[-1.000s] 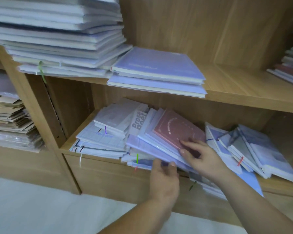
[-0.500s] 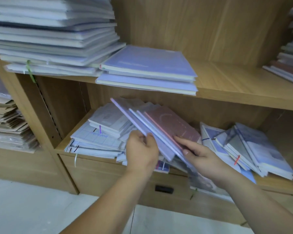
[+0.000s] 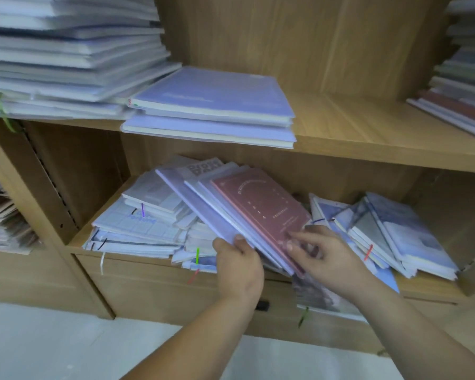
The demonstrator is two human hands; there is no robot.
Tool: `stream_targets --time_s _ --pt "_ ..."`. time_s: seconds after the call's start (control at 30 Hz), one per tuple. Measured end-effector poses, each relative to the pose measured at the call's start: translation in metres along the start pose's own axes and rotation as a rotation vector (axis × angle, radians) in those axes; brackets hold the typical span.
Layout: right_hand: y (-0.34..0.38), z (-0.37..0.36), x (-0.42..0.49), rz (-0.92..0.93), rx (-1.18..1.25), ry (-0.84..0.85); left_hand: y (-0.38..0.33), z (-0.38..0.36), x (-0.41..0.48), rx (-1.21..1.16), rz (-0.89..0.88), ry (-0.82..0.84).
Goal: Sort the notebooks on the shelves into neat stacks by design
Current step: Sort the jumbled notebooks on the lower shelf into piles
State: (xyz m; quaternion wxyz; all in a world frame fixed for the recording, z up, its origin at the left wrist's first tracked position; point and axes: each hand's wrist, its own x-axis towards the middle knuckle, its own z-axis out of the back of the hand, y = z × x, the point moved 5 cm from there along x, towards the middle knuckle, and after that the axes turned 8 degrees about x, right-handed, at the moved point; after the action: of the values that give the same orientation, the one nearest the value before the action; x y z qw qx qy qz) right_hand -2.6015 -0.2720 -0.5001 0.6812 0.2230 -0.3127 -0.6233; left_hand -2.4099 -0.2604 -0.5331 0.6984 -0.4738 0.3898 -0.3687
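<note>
On the lower shelf a tilted bundle of lilac notebooks (image 3: pixel 203 212) leans with a dusty-pink notebook (image 3: pixel 261 204) on top. My left hand (image 3: pixel 239 264) grips the bundle's near edge from below, thumb on the lilac cover. My right hand (image 3: pixel 321 253) rests its fingertips on the pink notebook's near corner. Under the bundle lies a messy pile of white and grid-patterned notebooks (image 3: pixel 137 223). A slanted row of blue-grey notebooks (image 3: pixel 390 231) sits to the right.
The upper shelf (image 3: pixel 368 124) holds two stacked lilac notebooks (image 3: pixel 214 105), a tall pale stack (image 3: pixel 66 50) on the left and a mixed stack (image 3: pixel 461 86) at far right. A side compartment holds brownish paper stacks (image 3: pixel 0 215). A loose notebook (image 3: pixel 318 294) overhangs the lower shelf's front.
My left hand came up from under the shelf edge and took hold of the lilac bundle, lifting and tilting it. My right hand stayed on the pink notebook's corner.
</note>
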Motion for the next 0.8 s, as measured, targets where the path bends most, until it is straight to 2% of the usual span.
stream_targets --time_s 0.07,0.1,0.2,0.3,0.47,0.53,0.63,0.7,0.8 --pt "0.001 -0.014 -0.004 0.013 0.059 0.150 0.001 0.000 0.001 0.014 0.018 0.037" --pt "0.001 -0.017 -0.004 0.007 0.011 0.197 0.002 0.001 -0.001 0.022 0.028 0.050" --pt "0.010 -0.014 0.002 0.049 -0.251 0.183 0.001 0.011 -0.011 -0.021 0.042 0.113" --pt "0.025 -0.014 0.001 0.139 -0.475 0.120 -0.001 0.026 -0.015 -0.039 0.007 0.148" --pt "0.061 0.005 -0.006 0.442 -0.423 -0.252 -0.004 0.046 -0.019 0.001 -0.077 0.196" --pt "0.080 -0.008 -0.009 0.498 -0.435 -0.280 0.000 0.053 -0.025 0.035 -0.077 0.235" --pt "0.103 -0.043 -0.016 0.600 -0.514 -0.229 0.000 0.059 -0.023 -0.046 -0.048 0.236" --pt "0.103 -0.056 -0.014 0.574 -0.403 -0.131 0.001 0.064 -0.012 -0.146 -0.023 0.189" --pt "0.079 -0.057 -0.006 0.286 0.053 0.145 0.004 0.064 -0.005 -0.167 0.001 0.158"
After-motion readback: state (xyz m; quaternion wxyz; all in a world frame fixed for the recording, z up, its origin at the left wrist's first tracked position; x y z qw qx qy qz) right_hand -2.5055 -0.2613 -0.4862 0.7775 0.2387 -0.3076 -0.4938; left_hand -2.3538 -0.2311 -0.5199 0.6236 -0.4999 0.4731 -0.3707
